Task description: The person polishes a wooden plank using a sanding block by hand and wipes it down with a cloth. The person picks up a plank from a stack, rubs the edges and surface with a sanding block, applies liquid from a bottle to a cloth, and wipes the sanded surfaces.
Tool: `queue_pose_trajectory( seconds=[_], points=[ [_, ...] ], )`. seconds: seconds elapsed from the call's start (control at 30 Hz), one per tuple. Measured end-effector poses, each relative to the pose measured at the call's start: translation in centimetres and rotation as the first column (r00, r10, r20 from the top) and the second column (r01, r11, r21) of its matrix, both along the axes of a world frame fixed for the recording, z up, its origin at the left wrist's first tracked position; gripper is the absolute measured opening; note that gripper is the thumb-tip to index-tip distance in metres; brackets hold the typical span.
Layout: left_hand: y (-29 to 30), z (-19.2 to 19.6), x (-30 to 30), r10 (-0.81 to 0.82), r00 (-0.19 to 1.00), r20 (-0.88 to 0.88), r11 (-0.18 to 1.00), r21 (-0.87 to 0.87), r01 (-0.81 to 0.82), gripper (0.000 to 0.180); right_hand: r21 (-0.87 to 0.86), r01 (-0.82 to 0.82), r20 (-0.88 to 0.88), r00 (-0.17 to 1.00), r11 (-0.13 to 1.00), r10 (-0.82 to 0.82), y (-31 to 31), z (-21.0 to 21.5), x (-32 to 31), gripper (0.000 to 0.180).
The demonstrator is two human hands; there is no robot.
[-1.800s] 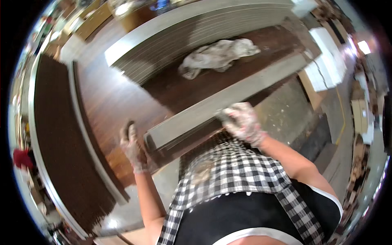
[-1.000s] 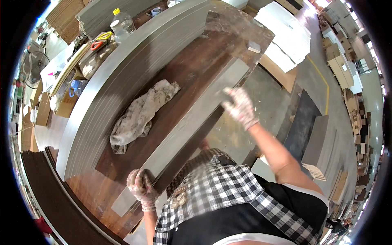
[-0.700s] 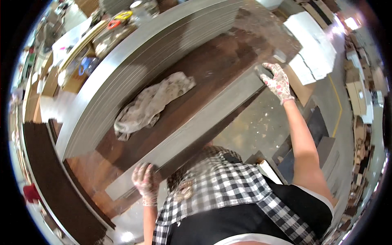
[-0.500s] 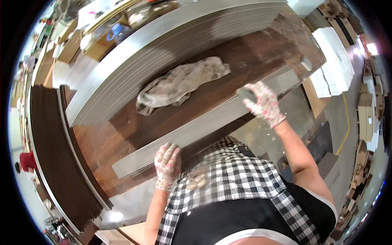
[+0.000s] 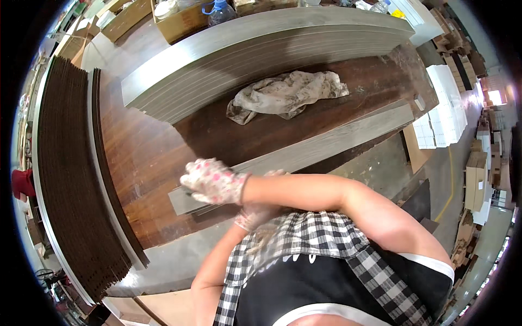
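Observation:
A long narrow grey plank (image 5: 321, 142) lies along the near edge of the brown work table (image 5: 147, 163). My right hand (image 5: 215, 182), in a white glove with pink spots, reaches across my body to the plank's left end. It is slightly blurred, its fingers curled down over the plank; a dark edge under them looks like the dark grey pad it held before. My left hand (image 5: 253, 219), in a matching glove, is by the plank's near edge, mostly hidden under my right forearm; its fingers cannot be made out. A stained whitish rag (image 5: 288, 93) lies crumpled beyond the plank.
Behind the rag rises a long stack of grey planks (image 5: 261, 51). At the left stands a row of dark brown boards (image 5: 68, 163). White stacked panels (image 5: 446, 108) are at the right. Cardboard boxes (image 5: 182, 22) and a blue-topped bottle (image 5: 220, 13) line the back.
My right hand has swept left from the plank's right part to its left end, crossing over my left arm. My left hand has shifted rightward beneath it. The view has turned slightly.

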State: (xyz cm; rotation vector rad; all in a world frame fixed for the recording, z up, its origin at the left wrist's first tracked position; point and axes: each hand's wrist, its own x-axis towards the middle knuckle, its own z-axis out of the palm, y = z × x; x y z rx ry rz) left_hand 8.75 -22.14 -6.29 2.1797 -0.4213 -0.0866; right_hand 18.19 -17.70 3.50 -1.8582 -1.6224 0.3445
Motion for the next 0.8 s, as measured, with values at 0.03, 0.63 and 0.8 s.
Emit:
queue_pose_trajectory(
  seconds=[0.03,0.63,0.8],
  points=[
    [0.1,0.0,0.1,0.001,1.0,0.005,1.0,0.0,-0.001,0.065,0.023,0.031,0.005,0.999,0.999,-0.032,-1.3,0.1,1.1,0.024],
    [-2.6,10.6,10.5,0.142,0.979,0.143,0.836,0.513,-0.197,0.079,0.383,0.625,-0.076,0.756,0.681,-0.651,-30.7,6.2,15.9,0.04],
    [-1.4,13.8,8.8,0.187,0.941,0.283,0.884,0.369,-0.286,0.082,0.604,0.543,-0.27,0.828,0.583,-0.492,-28.0,10.8,12.3,0.045]
  ],
)
